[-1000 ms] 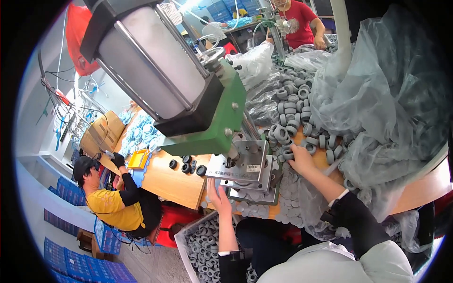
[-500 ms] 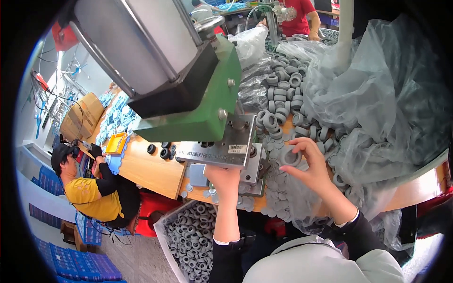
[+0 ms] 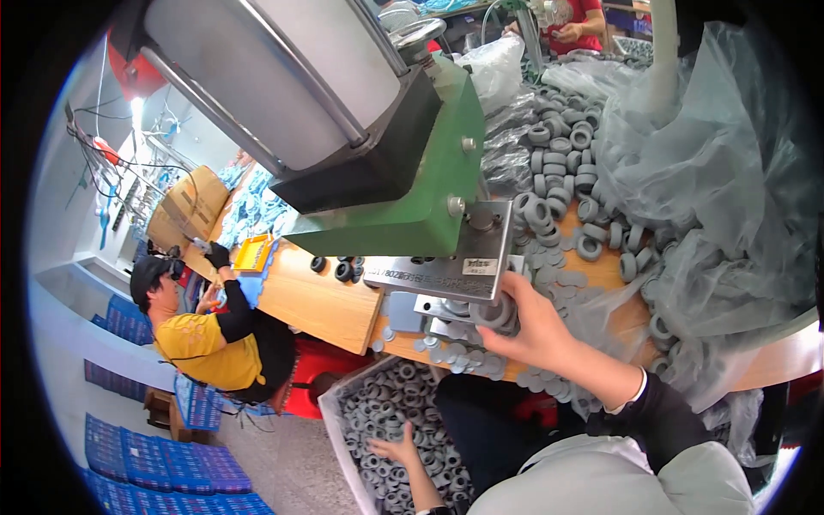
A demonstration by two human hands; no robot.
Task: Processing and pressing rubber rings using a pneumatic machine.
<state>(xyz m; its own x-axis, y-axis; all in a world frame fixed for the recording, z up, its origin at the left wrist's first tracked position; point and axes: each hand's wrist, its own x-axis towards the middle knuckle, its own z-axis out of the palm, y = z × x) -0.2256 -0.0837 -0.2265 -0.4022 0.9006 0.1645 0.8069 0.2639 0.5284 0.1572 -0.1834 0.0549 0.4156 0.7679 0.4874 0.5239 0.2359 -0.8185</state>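
My right hand point(image 3: 539, 328) pinches a grey ring shaped like a small tyre point(image 3: 493, 316) between thumb and fingers. It holds the ring at the front edge of the press, just below the steel plate point(image 3: 442, 273); the plate hides part of the fixture underneath. Over the white bin point(image 3: 336, 442), which is full of similar grey rings point(image 3: 382, 421), my left hand point(image 3: 397, 450) hangs with its fingers spread and nothing in them. Flat grey discs point(image 3: 546, 256) lie scattered on the table around the fixture.
The press's green body point(image 3: 412, 202) and white cylinder point(image 3: 266, 73) rise at the upper left. A heap of grey rings point(image 3: 566, 154) and clear plastic bags point(image 3: 687, 154) cover the right side. Black rings point(image 3: 343, 271) sit at the left. A person in yellow point(image 3: 215, 343) works nearby.
My left hand has moved from under the press plate down over the bin. My right hand has carried its grey ring left to the press. The whole view has shifted a little.
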